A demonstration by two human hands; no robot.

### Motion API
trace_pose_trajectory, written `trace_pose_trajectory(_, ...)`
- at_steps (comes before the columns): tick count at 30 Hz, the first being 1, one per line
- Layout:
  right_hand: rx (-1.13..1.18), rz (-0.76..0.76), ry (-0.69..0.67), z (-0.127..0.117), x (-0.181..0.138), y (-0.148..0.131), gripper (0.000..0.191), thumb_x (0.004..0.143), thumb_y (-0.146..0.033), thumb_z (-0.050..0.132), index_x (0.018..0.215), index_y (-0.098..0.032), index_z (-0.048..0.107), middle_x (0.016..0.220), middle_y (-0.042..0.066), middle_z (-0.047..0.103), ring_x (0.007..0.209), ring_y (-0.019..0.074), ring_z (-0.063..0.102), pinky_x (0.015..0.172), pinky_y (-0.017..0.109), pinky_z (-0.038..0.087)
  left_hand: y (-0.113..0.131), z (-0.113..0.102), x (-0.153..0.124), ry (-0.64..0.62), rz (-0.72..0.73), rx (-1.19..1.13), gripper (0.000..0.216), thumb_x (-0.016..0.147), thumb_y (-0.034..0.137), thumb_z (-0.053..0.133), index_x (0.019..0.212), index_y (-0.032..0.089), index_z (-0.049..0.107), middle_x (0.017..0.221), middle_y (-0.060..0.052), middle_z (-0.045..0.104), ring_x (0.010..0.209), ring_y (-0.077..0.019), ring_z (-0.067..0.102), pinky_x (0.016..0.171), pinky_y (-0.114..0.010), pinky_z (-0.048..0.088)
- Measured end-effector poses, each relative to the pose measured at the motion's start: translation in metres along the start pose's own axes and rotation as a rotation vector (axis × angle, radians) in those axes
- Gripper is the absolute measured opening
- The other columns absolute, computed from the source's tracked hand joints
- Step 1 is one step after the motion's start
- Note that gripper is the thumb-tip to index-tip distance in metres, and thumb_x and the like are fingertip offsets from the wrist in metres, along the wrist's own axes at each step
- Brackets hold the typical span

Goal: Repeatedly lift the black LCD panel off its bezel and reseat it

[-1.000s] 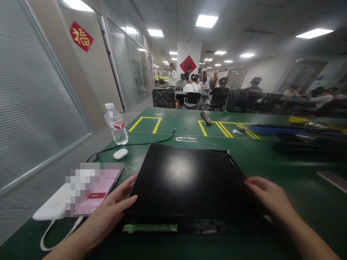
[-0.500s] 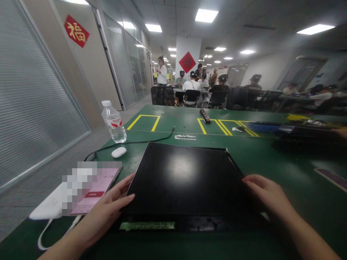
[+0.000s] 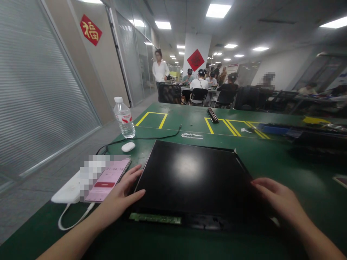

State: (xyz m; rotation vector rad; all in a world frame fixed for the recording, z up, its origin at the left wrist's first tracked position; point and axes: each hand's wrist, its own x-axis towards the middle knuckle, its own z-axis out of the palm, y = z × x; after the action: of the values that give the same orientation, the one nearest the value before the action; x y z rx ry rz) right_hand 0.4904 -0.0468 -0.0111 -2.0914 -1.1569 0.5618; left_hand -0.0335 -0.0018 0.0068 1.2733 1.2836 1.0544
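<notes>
On the left of the green surface (image 3: pixel 211 247), a white block (image 3: pixel 65 191) lies beside a phone (image 3: pixel 110 180) with a lit pink screen, a white cable (image 3: pixel 63 226) looping between their near ends. Farther off stand an upright water bottle (image 3: pixel 124 117) and, just nearer, a small white case (image 3: pixel 128 146). The left hand (image 3: pixel 121 196) has its grip on the left edge of a black panel (image 3: pixel 189 184) — thumb on top, fingers along the side. The panel is near, in the middle, glossy face up, with a green strip (image 3: pixel 155 218) at its near edge. Beyond it are white marks (image 3: pixel 192 135) and a dark bumpy bar (image 3: pixel 213 115). The right hand (image 3: pixel 279 196) has its grip on the panel's right edge by the fingertips — their undersides are hidden. Far right, a blue object (image 3: pixel 279 129) is blurred
</notes>
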Motion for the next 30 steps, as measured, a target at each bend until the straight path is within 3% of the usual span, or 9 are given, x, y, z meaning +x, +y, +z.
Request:
trace_pose_trajectory(5, 0.016, 0.016, -0.025, -0.004, 0.001, -0.007, 0.039, 0.070, -0.059, 0.070, 0.087, -0.028, 0.085, 0.085, 0.011, 0.084, 0.071, 0.0320, 0.075, 0.061, 0.041, 0.057, -0.001, 0.008, -0.003, 0.003, 0.034, 0.010, 0.052, 0.075, 0.045, 0.095, 0.123, 0.027, 0.086, 0.174, -0.013, 0.051, 0.165, -0.0456, 0.036, 0.135, -0.050, 0.029)
trace_pose_trajectory(10, 0.051, 0.003, -0.007, -0.002, -0.001, -0.008, 0.037, 0.070, -0.057, 0.071, 0.086, -0.026, 0.085, 0.085, 0.011, 0.084, 0.070, 0.0309, 0.075, 0.061, 0.040, 0.056, -0.018, 0.001, 0.003, 0.009, 0.041, 0.046, 0.054, 0.074, 0.050, 0.096, 0.124, 0.029, 0.086, 0.175, -0.010, 0.050, 0.166, -0.0469, 0.034, 0.136, -0.051, 0.027)
trace_pose_trajectory(15, 0.051, 0.016, -0.009, 0.001, -0.003, -0.002, 0.042, 0.072, -0.059, 0.073, 0.093, -0.025, 0.086, 0.081, 0.009, 0.083, 0.066, 0.0285, 0.073, 0.056, 0.038, 0.053, -0.046, -0.017, 0.018, -0.107, 0.090, 0.324, 0.079, 0.080, 0.066, 0.082, 0.150, 0.030, 0.072, 0.182, -0.009, 0.039, 0.165, -0.0445, 0.038, 0.131, -0.059, 0.038)
trace_pose_trajectory(18, 0.025, 0.020, -0.002, 0.000, -0.003, -0.003, 0.043, 0.071, -0.060, 0.074, 0.092, -0.025, 0.086, 0.084, 0.010, 0.083, 0.068, 0.0296, 0.073, 0.056, 0.038, 0.052, -0.055, -0.022, 0.021, -0.100, 0.115, 0.465, 0.077, 0.087, 0.071, 0.071, 0.153, 0.032, 0.069, 0.182, -0.008, 0.041, 0.163, -0.0433, 0.042, 0.127, -0.057, 0.046)
trace_pose_trajectory(21, 0.000, 0.042, -0.003, -0.001, -0.003, -0.006, 0.045, 0.068, -0.061, 0.072, 0.093, -0.026, 0.086, 0.094, 0.011, 0.085, 0.074, 0.0323, 0.075, 0.057, 0.040, 0.054, -0.060, -0.023, 0.022, -0.094, 0.147, 0.534, 0.074, 0.091, 0.071, 0.067, 0.154, 0.031, 0.068, 0.182, -0.008, 0.042, 0.163, -0.0427, 0.043, 0.128, -0.057, 0.044)
trace_pose_trajectory(25, -0.007, 0.084, -0.017, -0.001, -0.004, -0.007, 0.052, 0.068, -0.064, 0.070, 0.099, -0.025, 0.086, 0.096, 0.013, 0.085, 0.069, 0.0325, 0.074, 0.053, 0.041, 0.052, -0.061, -0.022, 0.024, -0.107, 0.160, 0.532, 0.076, 0.092, 0.070, 0.066, 0.155, 0.027, 0.068, 0.182, -0.012, 0.040, 0.166, -0.0408, 0.039, 0.132, -0.057, 0.036)
trace_pose_trajectory(30, 0.000, 0.015, -0.010, -0.002, -0.003, -0.006, 0.043, 0.069, -0.060, 0.072, 0.091, -0.026, 0.086, 0.087, 0.011, 0.084, 0.067, 0.0306, 0.072, 0.055, 0.040, 0.053, -0.037, -0.018, 0.020, -0.131, 0.094, 0.543, 0.072, 0.091, 0.065, 0.067, 0.152, 0.028, 0.070, 0.180, -0.012, 0.043, 0.161, -0.0444, 0.046, 0.127, -0.060, 0.045)
